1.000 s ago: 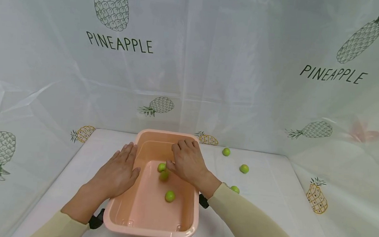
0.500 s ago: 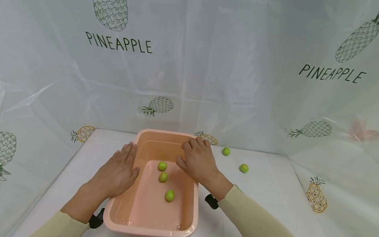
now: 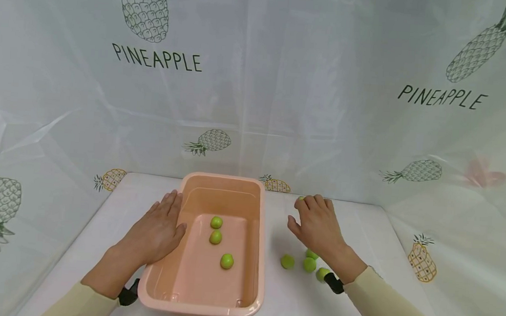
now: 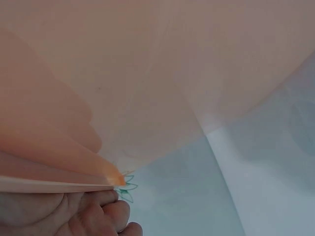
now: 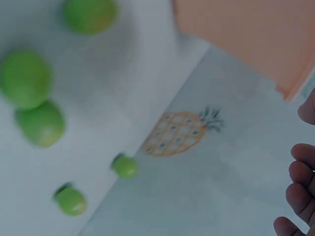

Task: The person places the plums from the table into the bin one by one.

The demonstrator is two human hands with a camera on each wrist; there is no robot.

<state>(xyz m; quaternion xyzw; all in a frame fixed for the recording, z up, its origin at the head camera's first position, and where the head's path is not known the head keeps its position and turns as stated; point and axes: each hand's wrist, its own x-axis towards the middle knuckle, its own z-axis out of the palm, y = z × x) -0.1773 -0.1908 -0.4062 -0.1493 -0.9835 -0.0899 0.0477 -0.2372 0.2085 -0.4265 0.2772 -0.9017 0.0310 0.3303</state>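
Observation:
My left hand rests on the left rim of a peach-coloured plastic basin, its fingers straight along the edge. In the left wrist view, the fingers lie right at the rim. Three small green limes sit on the basin floor. To the right of the basin, my right hand hovers over the table, fingers loosely bent and holding nothing. Close below it lie several more limes. One far lime shows just past the fingertips in the head view, partly hidden.
The white-covered table backs onto a hanging sheet printed with pineapples. The right wrist view shows loose limes on the cloth, with two small ones toward its far edge.
My right hand has moved right, from over the basin to above the limes on the table. One lime in the basin has shifted slightly. The left hand has stayed put.

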